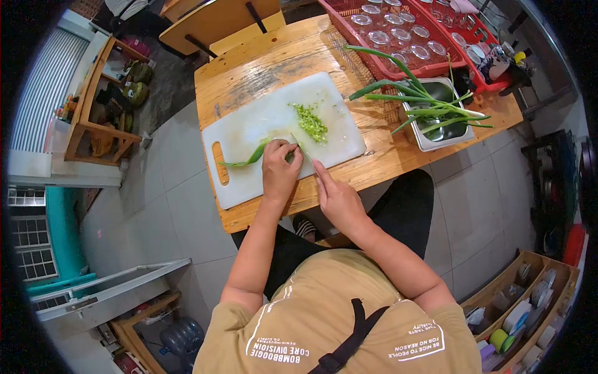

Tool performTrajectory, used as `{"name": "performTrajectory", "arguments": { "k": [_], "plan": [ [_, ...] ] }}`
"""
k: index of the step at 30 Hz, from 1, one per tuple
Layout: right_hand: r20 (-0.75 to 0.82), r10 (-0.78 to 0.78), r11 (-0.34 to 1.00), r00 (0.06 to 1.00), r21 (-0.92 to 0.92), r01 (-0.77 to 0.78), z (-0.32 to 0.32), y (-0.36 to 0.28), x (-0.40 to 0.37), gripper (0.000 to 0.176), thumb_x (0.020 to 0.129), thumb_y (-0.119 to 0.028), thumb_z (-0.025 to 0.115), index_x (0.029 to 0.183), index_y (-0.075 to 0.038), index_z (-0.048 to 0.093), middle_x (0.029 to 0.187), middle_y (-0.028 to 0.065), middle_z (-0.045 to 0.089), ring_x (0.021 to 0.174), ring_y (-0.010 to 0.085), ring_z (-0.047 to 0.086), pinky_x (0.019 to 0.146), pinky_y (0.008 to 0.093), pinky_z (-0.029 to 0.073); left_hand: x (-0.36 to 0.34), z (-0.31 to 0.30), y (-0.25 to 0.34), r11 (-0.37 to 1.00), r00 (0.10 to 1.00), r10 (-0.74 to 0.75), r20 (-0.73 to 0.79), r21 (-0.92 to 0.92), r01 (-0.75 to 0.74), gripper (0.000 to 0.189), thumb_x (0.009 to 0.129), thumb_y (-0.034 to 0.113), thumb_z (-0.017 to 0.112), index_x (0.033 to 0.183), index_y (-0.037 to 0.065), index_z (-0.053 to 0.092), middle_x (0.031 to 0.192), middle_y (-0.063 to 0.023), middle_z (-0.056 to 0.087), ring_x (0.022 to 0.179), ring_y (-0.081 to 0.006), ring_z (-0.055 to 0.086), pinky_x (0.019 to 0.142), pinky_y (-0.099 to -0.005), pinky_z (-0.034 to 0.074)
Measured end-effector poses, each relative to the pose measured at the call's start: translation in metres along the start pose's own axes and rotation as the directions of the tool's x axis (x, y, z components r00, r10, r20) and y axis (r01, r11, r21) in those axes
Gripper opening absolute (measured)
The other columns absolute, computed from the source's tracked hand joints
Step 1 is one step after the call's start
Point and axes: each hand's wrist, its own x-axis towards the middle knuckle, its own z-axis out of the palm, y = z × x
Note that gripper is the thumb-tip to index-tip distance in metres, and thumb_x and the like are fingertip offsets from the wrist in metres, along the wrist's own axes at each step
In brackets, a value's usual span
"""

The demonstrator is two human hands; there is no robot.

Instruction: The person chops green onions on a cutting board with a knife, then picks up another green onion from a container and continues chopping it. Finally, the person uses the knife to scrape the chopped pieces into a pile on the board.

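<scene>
On the wooden table lies a white cutting board (249,124) with a handle slot at its left end. My left hand (281,168) presses a green onion (254,156) onto the board, its leafy end trailing to the left. My right hand (336,196) is wrapped round a knife (300,145), whose thin blade points up and left beside my left fingertips. A pile of chopped green onion (311,124) sits just beyond the blade. Whole green onions (430,106) lie across a metal container (427,144) to the right.
Red baskets (349,31) of upturned glasses stand at the table's back right. A yellow wooden chair (218,28) touches the far side of the wooden table (243,78). Shelves (542,274) with household items are at the lower right.
</scene>
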Motion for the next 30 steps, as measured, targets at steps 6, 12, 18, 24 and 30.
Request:
{"name": "performTrajectory", "arguments": {
  "k": [6, 12, 18, 24, 30],
  "plan": [
    [-0.067, -0.05, 0.999, 0.996, 0.011, 0.051, 0.009, -0.001, 0.017, 0.05, 0.108, -0.017, 0.058, 0.158, -0.011, 0.05, 0.078, 0.0277, 0.068, 0.07, 0.0478, 0.067, 0.065, 0.0568, 0.053, 0.0, -0.003, -0.006, 0.999, 0.999, 0.032, 0.021, 0.0, -0.032, 0.01, 0.087, 0.005, 0.076, 0.095, -0.001, 0.076, 0.099, -0.0158, 0.07, 0.099, -0.0366, 0.064, 0.092, -0.0452, 0.053],
    [-0.027, -0.005, 0.994, 1.0, 0.108, 0.008, -0.006, -0.004, -0.008, 0.05, 0.109, -0.016, 0.057, 0.158, -0.009, 0.049, 0.082, 0.0293, 0.069, 0.072, 0.0484, 0.068, 0.068, 0.0579, 0.054, -0.003, 0.001, -0.005, 0.999, 0.999, 0.036, -0.015, -0.015, -0.036, 0.008, 0.087, 0.003, 0.076, 0.093, -0.002, 0.075, 0.098, -0.0156, 0.069, 0.097, -0.0365, 0.064, 0.09, -0.0452, 0.052],
    [-0.02, -0.003, 0.988, 1.0, 0.152, 0.006, -0.004, -0.008, -0.011, 0.049, 0.109, -0.017, 0.056, 0.157, -0.009, 0.05, 0.081, 0.0295, 0.069, 0.073, 0.0493, 0.067, 0.068, 0.0582, 0.053, -0.003, 0.002, -0.007, 1.0, 1.0, 0.023, -0.012, -0.009, -0.023, 0.008, 0.086, 0.004, 0.077, 0.092, -0.002, 0.076, 0.097, -0.0157, 0.069, 0.098, -0.0366, 0.064, 0.091, -0.045, 0.052],
    [-0.014, -0.015, 0.994, 1.0, 0.109, 0.017, 0.006, -0.003, 0.011, 0.048, 0.109, -0.02, 0.055, 0.156, -0.009, 0.051, 0.079, 0.029, 0.069, 0.073, 0.0486, 0.068, 0.067, 0.058, 0.053, -0.003, 0.002, -0.005, 0.997, 1.0, 0.019, -0.022, 0.074, -0.017, 0.009, 0.086, 0.006, 0.078, 0.092, -0.001, 0.076, 0.099, -0.0147, 0.069, 0.099, -0.0354, 0.064, 0.091, -0.0455, 0.051],
    [0.036, 0.011, 1.0, 0.999, 0.025, -0.012, -0.007, -0.008, -0.017, 0.052, 0.109, -0.02, 0.056, 0.159, -0.011, 0.049, 0.078, 0.0266, 0.069, 0.072, 0.0456, 0.069, 0.066, 0.0567, 0.054, -0.005, -0.001, -0.008, 0.994, 0.998, 0.053, -0.025, 0.092, -0.05, 0.007, 0.088, 0.007, 0.078, 0.092, 0.002, 0.077, 0.097, -0.0123, 0.07, 0.099, -0.0345, 0.064, 0.091, -0.0453, 0.051]
  ]
}}
